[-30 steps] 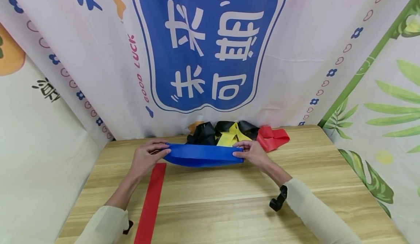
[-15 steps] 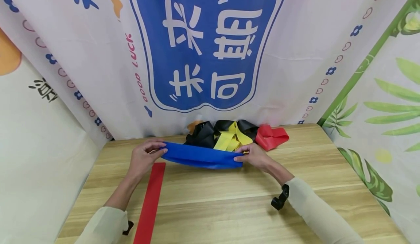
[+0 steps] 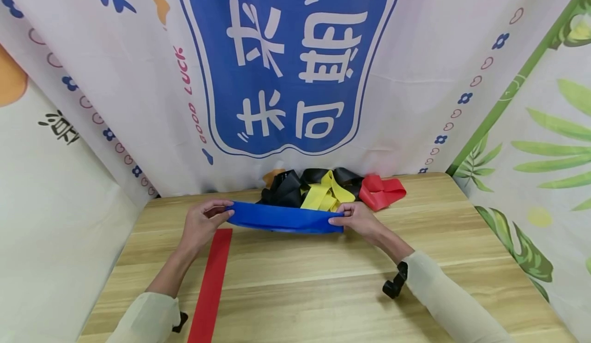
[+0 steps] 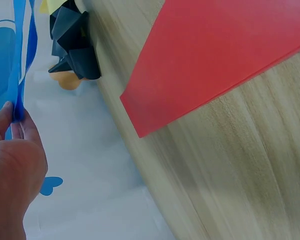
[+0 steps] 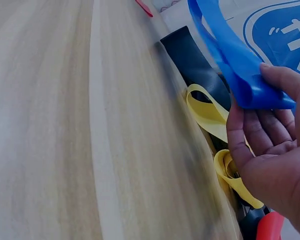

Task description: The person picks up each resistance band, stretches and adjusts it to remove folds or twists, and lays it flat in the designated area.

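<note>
Lying nearest, the red strip crosses the worktop; beyond it, left hand and right hand pinch opposite ends of the blue band, held up. Even, gentle tension should keep its layers aligned. It's sagging less than a second ago, with more yellow band showing behind.

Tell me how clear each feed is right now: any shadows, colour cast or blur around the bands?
Head view: bright, fairly even light, the blue band clearly outlined; left wrist view: dimmer and cooler, though the red strip keeps crisp edges; right wrist view: also dim and cool, a soft dark shadow on the table beside the yellow band, wood grain looking smeared.
</note>
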A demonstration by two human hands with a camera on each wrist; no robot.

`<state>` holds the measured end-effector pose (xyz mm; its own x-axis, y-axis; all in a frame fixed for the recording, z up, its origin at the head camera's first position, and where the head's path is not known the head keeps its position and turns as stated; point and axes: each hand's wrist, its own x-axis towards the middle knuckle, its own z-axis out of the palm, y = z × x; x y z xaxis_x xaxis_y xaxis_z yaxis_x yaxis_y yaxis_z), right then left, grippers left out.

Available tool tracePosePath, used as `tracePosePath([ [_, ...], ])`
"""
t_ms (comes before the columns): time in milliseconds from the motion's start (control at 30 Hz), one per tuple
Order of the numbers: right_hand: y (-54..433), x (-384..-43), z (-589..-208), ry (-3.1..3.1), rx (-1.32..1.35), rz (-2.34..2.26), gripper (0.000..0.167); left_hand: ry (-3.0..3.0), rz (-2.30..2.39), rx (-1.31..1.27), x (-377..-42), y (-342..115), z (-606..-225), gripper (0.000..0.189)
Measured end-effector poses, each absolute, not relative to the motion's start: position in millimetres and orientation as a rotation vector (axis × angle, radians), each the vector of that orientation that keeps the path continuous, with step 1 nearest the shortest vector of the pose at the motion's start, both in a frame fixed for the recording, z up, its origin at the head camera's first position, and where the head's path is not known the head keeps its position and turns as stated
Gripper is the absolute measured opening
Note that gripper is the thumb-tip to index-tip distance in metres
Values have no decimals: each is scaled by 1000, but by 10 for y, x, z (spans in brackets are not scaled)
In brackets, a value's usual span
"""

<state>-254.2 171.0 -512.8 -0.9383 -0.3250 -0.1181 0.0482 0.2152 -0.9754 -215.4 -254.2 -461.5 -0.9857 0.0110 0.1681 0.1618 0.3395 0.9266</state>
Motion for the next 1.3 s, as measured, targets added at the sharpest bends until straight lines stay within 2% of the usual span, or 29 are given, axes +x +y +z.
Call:
tracePosePath([
  [467, 1684, -2501, -5144, 2178, -227, -1870, 26, -2519, -1676, -187, -2101, -2538, -4639, 21],
  [733, 1661, -2497, -5166, 2160, -262, -1869, 42, -2631, -1710, -130, -2074, -2556, -4620, 26],
  [967, 1659, -2475, -5189, 2196, -331, -1822, 37, -2668, -1722, -174, -2074, -2563, -4666, 28],
  [1300, 1663, -2410, -5186, 2238, -314, -1763, 39, -2631, -1807, -188, -2061, -2515, -4691, 31],
])
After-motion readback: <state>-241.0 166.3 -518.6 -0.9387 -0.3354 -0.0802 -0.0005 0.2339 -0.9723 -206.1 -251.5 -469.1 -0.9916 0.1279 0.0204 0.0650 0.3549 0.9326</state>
